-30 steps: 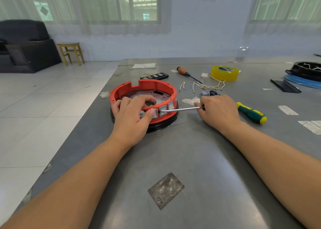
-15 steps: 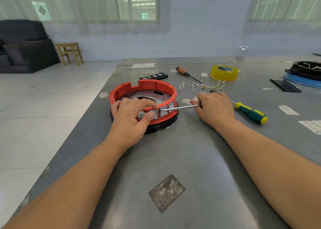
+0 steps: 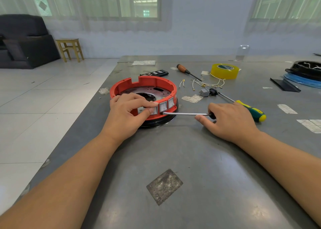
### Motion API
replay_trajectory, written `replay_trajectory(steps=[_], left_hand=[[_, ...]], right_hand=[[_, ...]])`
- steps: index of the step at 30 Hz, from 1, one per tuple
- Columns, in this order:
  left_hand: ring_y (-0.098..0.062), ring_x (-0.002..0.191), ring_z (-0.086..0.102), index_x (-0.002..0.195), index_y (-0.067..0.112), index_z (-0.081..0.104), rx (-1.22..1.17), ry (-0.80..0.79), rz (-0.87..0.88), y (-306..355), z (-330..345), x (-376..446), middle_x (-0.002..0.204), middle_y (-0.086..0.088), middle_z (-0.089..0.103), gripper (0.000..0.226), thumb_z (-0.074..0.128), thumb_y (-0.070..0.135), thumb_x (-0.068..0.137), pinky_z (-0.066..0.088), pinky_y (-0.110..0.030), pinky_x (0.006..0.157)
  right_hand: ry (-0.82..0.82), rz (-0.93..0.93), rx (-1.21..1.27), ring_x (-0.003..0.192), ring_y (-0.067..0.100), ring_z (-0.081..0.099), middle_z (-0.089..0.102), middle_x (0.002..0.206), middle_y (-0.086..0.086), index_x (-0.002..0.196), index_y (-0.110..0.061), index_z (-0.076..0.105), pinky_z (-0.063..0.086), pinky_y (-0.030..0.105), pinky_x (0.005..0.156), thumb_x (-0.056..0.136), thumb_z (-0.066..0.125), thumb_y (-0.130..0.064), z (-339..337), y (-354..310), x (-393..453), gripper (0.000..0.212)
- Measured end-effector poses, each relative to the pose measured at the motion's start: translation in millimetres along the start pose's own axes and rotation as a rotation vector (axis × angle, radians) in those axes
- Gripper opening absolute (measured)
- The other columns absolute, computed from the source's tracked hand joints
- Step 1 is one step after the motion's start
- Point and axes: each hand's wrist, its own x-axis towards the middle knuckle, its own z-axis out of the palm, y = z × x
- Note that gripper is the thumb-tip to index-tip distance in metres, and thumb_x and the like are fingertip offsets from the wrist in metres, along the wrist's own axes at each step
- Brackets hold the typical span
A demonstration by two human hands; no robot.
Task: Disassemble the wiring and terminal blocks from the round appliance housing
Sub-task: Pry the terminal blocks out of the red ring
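Observation:
A round red housing (image 3: 156, 82) on a black base sits on the grey metal table (image 3: 191, 159). Grey rocker switches (image 3: 163, 106) line its near wall. My left hand (image 3: 128, 114) grips the near rim, thumb and fingers pinching around the leftmost switch. My right hand (image 3: 231, 119) holds a screwdriver (image 3: 187, 114) by its handle; the flat tip touches the housing wall just below the middle switch. Removed white wires with terminals (image 3: 206, 84) and a loose grey switch (image 3: 204, 92) lie behind.
A green-and-yellow screwdriver (image 3: 250, 110) lies right of my right hand. A wooden-handled screwdriver (image 3: 186, 71), yellow tape roll (image 3: 224, 71) and black bit case (image 3: 154, 72) sit farther back. Another black housing on a blue ring (image 3: 305, 72) is far right. The table's left edge drops to tiled floor.
My right hand slid back to the right and lower along the table, and the screwdriver tip moved from the leftmost switch to just below the middle switch. My left hand stayed on the rim.

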Motion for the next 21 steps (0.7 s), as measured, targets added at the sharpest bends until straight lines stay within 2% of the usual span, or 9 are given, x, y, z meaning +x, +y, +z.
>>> replay_trajectory(steps=[3, 7, 14, 18, 21], left_hand=[[-0.015, 0.113, 0.061, 0.104, 0.037, 0.08, 0.009, -0.014, -0.001, 0.2, -1.1, -0.1, 0.107, 0.013, 0.072, 0.017, 0.08, 0.024, 0.092, 0.033, -0.058, 0.109], [-0.016, 0.113, 0.06, 0.103, 0.035, 0.079, 0.024, -0.026, -0.01, 1.2, -0.7, 0.3, 0.106, 0.013, 0.071, 0.016, 0.08, 0.024, 0.092, 0.031, -0.057, 0.11], [-0.014, 0.102, 0.057, 0.103, 0.036, 0.078, 0.039, -0.042, -0.009, 2.7, -0.6, 2.2, 0.096, 0.026, 0.065, 0.016, 0.079, 0.023, 0.093, 0.032, -0.055, 0.108], [-0.016, 0.103, 0.055, 0.105, 0.034, 0.079, 0.053, -0.055, 0.002, 3.1, -0.5, 2.9, 0.096, 0.03, 0.064, 0.017, 0.077, 0.022, 0.094, 0.032, -0.053, 0.107], [-0.018, 0.1, 0.054, 0.105, 0.034, 0.078, 0.057, -0.056, -0.012, 4.2, -0.7, 3.2, 0.092, 0.021, 0.066, 0.015, 0.077, 0.023, 0.094, 0.032, -0.052, 0.107]], right_hand=[[-0.002, -0.01, -0.009, 0.058, 0.018, 0.052, 0.05, 0.057, -0.008, 0.07, -0.025, 0.046, 0.024, 0.032, 0.057, 0.088, 0.014, -0.083, -1.1, -0.3, -0.8, 0.069], [-0.002, 0.011, 0.003, 0.058, 0.018, 0.052, 0.051, 0.058, -0.008, 0.07, -0.025, 0.045, 0.029, 0.032, 0.059, 0.089, 0.015, -0.083, -0.7, -5.4, -4.8, 0.067], [-0.038, 0.022, 0.007, 0.06, 0.017, 0.053, 0.053, 0.061, -0.01, 0.074, -0.027, 0.048, 0.037, 0.033, 0.061, 0.086, 0.011, -0.088, 1.8, -8.8, -2.9, 0.072], [-0.091, 0.019, -0.005, 0.063, 0.017, 0.052, 0.053, 0.062, -0.011, 0.073, -0.029, 0.047, 0.036, 0.035, 0.066, 0.079, 0.008, -0.094, 4.4, -8.2, 5.8, 0.077], [-0.138, 0.038, -0.025, 0.067, 0.018, 0.054, 0.057, 0.067, -0.01, 0.074, -0.028, 0.048, 0.04, 0.037, 0.073, 0.081, 0.017, -0.091, 7.0, -8.4, 16.7, 0.07]])
